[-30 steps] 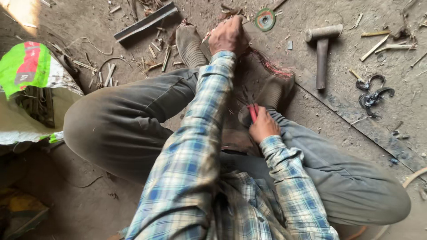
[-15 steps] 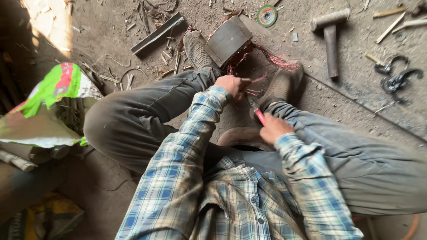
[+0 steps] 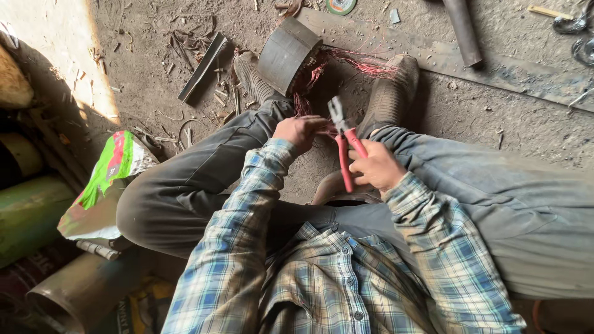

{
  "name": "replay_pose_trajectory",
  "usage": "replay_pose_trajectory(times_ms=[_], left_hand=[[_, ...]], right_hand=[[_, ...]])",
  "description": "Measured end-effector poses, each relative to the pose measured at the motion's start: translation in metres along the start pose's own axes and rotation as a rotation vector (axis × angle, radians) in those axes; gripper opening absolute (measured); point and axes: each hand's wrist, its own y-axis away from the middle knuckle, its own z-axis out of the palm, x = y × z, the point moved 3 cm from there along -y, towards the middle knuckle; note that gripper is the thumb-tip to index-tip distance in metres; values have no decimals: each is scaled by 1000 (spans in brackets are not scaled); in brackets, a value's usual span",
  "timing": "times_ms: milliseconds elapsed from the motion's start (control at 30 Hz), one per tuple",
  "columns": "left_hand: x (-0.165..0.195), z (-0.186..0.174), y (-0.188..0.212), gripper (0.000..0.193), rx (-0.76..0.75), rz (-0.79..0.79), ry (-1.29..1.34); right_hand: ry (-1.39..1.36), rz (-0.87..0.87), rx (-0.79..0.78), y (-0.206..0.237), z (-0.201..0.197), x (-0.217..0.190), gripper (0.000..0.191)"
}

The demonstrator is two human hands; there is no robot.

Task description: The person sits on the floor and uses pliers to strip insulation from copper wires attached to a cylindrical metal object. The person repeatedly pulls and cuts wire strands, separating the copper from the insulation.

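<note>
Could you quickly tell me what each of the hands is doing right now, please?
Left hand: closed, pinching thin reddish wire strands at the plier tips.
Right hand: closed around the red-handled pliers.

The pliers [image 3: 344,145] had dull grey metal jaws and glossy red plastic grips. The cylinder [image 3: 286,54] was matt, worn metal. The floor [image 3: 470,117] looked rough and dusty.

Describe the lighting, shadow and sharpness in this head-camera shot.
Head view: hard sunlight washes out the dirt floor at upper left; the pipes beside it sink into deep shadow. The left hand, right hand and red-handled pliers sit in soft, even shade, reasonably sharp. Edges bend slightly from the wide lens.
</note>
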Motion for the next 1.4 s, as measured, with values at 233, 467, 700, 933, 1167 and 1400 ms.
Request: replay_pose_trajectory(times_ms=[233,467,700,933,1167,1400], left_hand=[[-4,19,-4,46,-533,-47,-520],[-31,50,15,34,-609,-51,-695],[-5,25,14,50,-535,-1,-601],[26,-31,24,51,-210,220,-539],[25,-103,15,54,311,262,-279],[-53,-103,-46,38,360,-445,-165]], right_hand=[[-338,-280,32,20,-21,-52,73],[-269,-247,113,9,-26,-50,72],[-136,-244,69,-15,-23,-19,70],[222,-273,232,-27,-26,-25,62],[578,-389,271,-48,-26,-37,49],[562,-152,185,-67,-2,-28,58]])
